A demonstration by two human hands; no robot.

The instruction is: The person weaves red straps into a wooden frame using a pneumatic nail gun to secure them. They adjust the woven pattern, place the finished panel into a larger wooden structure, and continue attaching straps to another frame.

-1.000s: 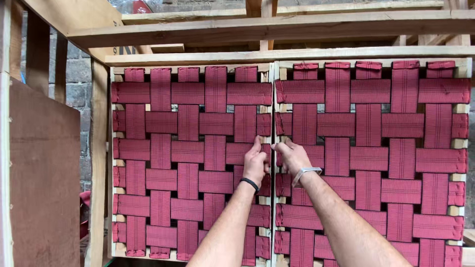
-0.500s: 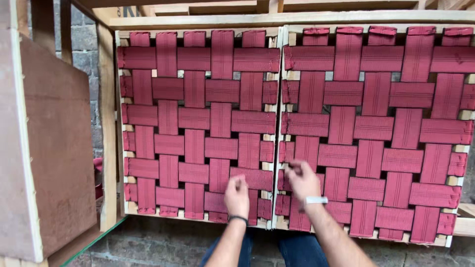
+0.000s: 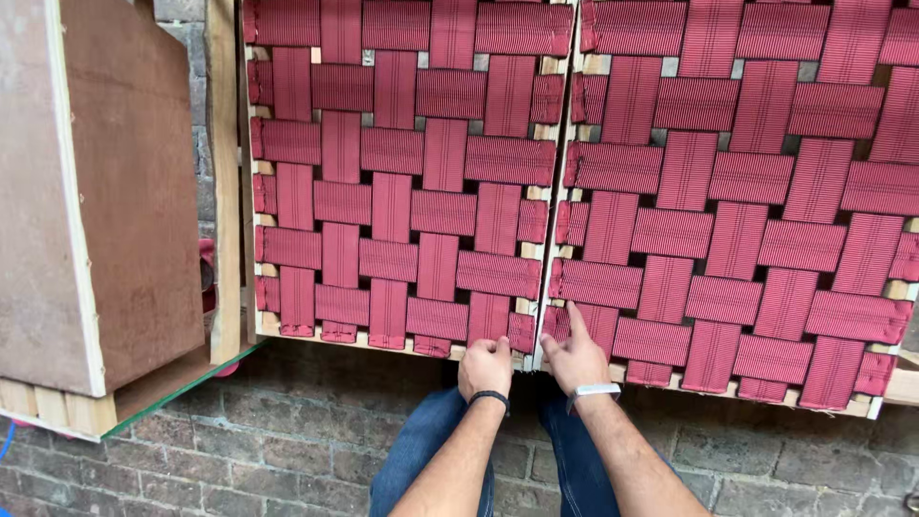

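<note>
Two wooden frames woven with dark red webbing stand side by side against a wall. My left hand (image 3: 485, 367), with a black band on the wrist, rests with curled fingers on the bottom right corner of the left frame (image 3: 402, 191). My right hand (image 3: 574, 356), wearing a silver bracelet, presses on the bottom left corner of the right frame (image 3: 747, 220), index finger pointing up along the webbing. Both hands sit either side of the narrow seam (image 3: 548, 220) between the frames.
A brown plywood panel (image 3: 105, 191) on a wooden frame leans at the left. A brick floor (image 3: 239, 431) runs along the bottom. My blue-jeaned knees (image 3: 431, 450) are below the hands. Something red (image 3: 207, 254) shows behind the panel.
Both hands have slid down the seam from mid-height to the frames' bottom edge. The view has tilted down, so the brick floor and my knees now show.
</note>
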